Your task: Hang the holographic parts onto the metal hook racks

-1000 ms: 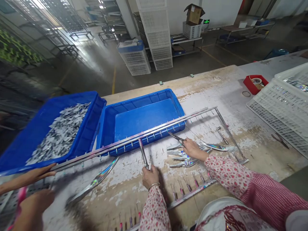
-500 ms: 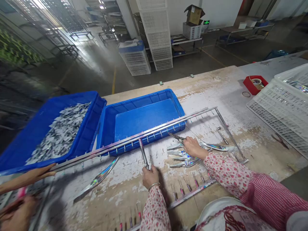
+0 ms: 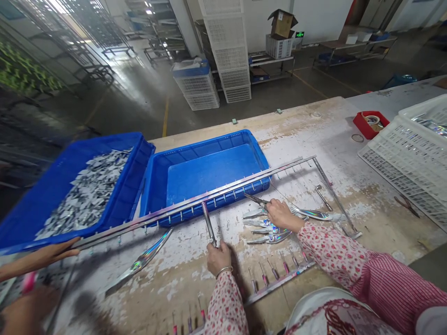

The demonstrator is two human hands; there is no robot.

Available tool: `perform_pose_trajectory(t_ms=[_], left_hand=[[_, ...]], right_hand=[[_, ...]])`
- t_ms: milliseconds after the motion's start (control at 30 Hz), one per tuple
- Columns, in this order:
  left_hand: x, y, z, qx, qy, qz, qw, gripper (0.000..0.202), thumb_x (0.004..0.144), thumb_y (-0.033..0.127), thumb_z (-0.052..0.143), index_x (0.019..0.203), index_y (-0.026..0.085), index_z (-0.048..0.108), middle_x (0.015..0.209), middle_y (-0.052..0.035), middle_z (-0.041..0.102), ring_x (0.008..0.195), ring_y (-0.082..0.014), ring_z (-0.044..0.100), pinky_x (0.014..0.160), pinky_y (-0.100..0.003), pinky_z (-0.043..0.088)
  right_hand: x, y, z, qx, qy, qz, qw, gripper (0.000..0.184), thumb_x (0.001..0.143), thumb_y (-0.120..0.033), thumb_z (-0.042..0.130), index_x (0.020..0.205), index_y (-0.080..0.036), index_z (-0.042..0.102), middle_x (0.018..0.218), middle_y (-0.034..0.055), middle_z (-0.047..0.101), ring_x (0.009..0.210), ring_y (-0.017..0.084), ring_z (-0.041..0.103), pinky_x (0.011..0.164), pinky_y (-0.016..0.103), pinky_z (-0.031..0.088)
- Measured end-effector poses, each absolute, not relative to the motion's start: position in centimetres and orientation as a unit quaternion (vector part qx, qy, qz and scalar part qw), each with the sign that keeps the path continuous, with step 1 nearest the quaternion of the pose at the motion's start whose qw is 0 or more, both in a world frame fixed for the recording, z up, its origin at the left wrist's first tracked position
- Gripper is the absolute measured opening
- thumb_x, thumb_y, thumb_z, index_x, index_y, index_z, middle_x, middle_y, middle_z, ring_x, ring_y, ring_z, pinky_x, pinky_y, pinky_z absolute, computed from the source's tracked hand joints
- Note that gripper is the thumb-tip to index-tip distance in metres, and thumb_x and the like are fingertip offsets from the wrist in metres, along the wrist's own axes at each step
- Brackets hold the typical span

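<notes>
Left hand point(image 3: 219, 258) is clasping the post point(image 3: 208, 222) of the rack point(image 3: 206, 195) in a closed grip. Right hand point(image 3: 282, 215), over shiny strips point(image 3: 270, 238), is grasping pliers point(image 3: 257, 200) pointing toward the rack. Blue tray point(image 3: 209, 168) is resting beyond.

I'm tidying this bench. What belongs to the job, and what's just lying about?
Seemingly in the job:
metal rack, gripped by wearer's left hand
pliers, in right hand
shiny pieces near that hand, probably

Apparently lying about:
L-shaped tool
second pliers
red box
</notes>
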State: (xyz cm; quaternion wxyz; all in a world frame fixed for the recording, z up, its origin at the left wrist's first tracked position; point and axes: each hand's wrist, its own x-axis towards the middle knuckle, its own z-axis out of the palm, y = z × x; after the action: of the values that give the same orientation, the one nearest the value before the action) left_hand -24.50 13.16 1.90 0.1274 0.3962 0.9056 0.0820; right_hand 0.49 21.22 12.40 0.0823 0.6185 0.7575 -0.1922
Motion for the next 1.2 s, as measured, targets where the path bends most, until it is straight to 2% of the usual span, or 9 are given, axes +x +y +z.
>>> perform_pose_trajectory(t_ms=[367,533,733,933,1067,1200], left_hand=[[-24.6,13.1,1.9,0.396,0.906,0.082,0.122,0.04,0.091,0.045,0.045,0.114,0.013,0.054,0.081,-0.0147,0.071,0.076,-0.0305,0.068,0.058,-0.032,0.038],[-24.3,13.3,2.3,0.395,0.907,0.077,0.125,0.039,0.091,0.044,0.045,0.113,0.013,0.054,0.083,-0.016,0.071,0.077,-0.0313,0.067,0.059,-0.033,0.039],[-24.4,13.3,2.3,0.388,0.908,0.089,0.13,0.038,0.09,0.043,0.046,0.111,0.014,0.055,0.081,-0.0157,0.07,0.075,-0.0311,0.067,0.059,-0.033,0.04],[-24.6,13.1,1.5,0.392,0.907,0.084,0.13,0.04,0.091,0.045,0.043,0.113,0.014,0.054,0.084,-0.0153,0.071,0.078,-0.0311,0.068,0.06,-0.033,0.04],[-24.7,13.1,1.5,0.391,0.907,0.084,0.13,0.039,0.091,0.045,0.043,0.112,0.014,0.054,0.084,-0.0159,0.071,0.078,-0.0315,0.068,0.06,-0.033,0.041],[-24.5,13.2,2.0,0.39,0.906,0.087,0.137,0.039,0.091,0.045,0.043,0.112,0.014,0.054,0.083,-0.0167,0.071,0.078,-0.0323,0.068,0.061,-0.034,0.042]], right_hand=[[0.1,22.3,13.4,0.602,0.781,-0.133,0.096,0.029,0.086,-0.011,0.046,0.109,-0.01,0.063,0.112,0.0197,0.058,0.107,0.03,0.053,0.088,0.043,0.041],[0.0,23.0,14.3,0.574,0.803,-0.096,0.129,0.029,0.084,-0.014,0.051,0.11,-0.008,0.063,0.113,0.0233,0.056,0.106,0.031,0.052,0.087,0.045,0.04],[-0.5,23.3,15.3,0.55,0.819,-0.065,0.15,0.03,0.085,-0.013,0.046,0.109,-0.004,0.064,0.109,0.0256,0.058,0.101,0.033,0.054,0.081,0.047,0.044],[-1.1,23.6,17.0,0.565,0.794,-0.12,0.189,0.034,0.085,-0.013,0.048,0.114,-0.004,0.063,0.115,0.0284,0.057,0.105,0.033,0.056,0.08,0.045,0.049],[-1.5,23.5,17.1,0.562,0.795,-0.153,0.17,0.036,0.086,-0.014,0.048,0.116,-0.005,0.063,0.116,0.0281,0.058,0.107,0.031,0.059,0.082,0.04,0.051],[-1.6,24.1,16.9,0.557,0.8,-0.166,0.147,0.033,0.083,-0.014,0.052,0.111,-0.003,0.066,0.112,0.0299,0.061,0.105,0.032,0.061,0.082,0.041,0.051]])
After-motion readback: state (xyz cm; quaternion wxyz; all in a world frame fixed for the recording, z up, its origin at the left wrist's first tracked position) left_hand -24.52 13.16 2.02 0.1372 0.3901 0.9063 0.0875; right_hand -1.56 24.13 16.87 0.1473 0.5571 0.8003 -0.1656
